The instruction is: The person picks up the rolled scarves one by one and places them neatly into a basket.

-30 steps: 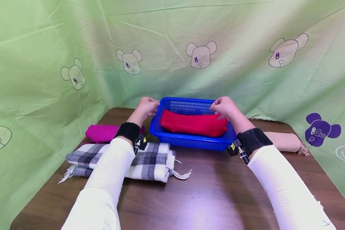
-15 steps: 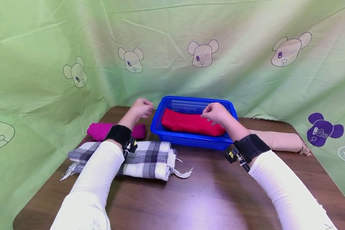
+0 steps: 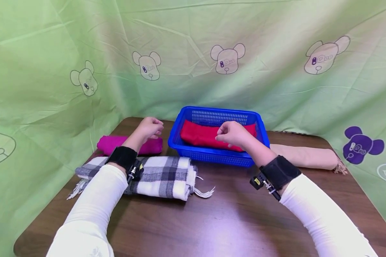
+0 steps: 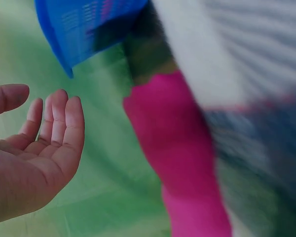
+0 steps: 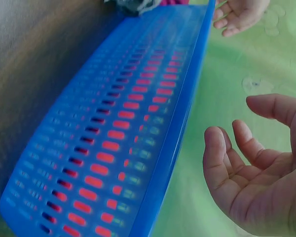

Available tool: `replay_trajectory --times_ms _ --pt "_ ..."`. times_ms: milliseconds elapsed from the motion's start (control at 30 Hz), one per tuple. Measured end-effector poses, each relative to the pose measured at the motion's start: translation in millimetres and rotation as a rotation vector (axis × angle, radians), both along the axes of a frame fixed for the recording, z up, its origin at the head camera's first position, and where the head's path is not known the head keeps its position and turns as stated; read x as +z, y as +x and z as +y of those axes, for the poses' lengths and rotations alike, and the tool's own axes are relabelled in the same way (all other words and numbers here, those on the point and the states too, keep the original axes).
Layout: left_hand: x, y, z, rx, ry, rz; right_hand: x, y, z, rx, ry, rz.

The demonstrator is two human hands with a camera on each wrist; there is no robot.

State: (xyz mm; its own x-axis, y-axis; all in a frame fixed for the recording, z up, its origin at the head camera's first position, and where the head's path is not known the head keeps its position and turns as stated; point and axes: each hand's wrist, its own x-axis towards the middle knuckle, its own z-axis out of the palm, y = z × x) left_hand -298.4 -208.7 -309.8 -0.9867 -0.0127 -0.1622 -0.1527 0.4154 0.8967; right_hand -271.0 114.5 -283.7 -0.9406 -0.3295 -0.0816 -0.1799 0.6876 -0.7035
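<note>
- Judging by the layout, I rate one placement as complete: the red cloth (image 3: 197,135) lies folded inside the blue basket (image 3: 212,157).
- Outside the basket, on the table (image 3: 212,221), I have three cloths left: the magenta cloth (image 3: 153,146), the checked cloth (image 3: 167,178) and the beige cloth (image 3: 308,157).
- My left hand (image 3: 149,127) is empty, fingers loosely bent, apart from the magenta cloth.
- My right hand (image 3: 233,134) is empty, fingers loosely curved, in front of the red cloth in the head view, gripping nothing.
- Compared with one second ago, my left hand has shifted leftward from the basket rim; my right hand has moved from the red cloth's right end toward its middle. The red cloth keeps its position.
</note>
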Motion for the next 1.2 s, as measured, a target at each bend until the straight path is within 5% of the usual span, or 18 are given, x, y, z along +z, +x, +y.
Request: replay_trajectory --times_ms 367,867,1200 --pt "-19.2 15.5 -38.4 0.01 -0.004 -0.028 -1.7 23.8 -16.8 0.111 0.023 0.047" --pt "-23.0 44.0 -74.6 -0.003 -0.038 -0.066 -13.3 40.2 -21.1 0.177 -0.038 0.022" --pt "-24.5 57.8 -99.7 -0.016 -0.072 -0.061 -28.0 53.8 -24.1 0.213 -0.121 -0.072"
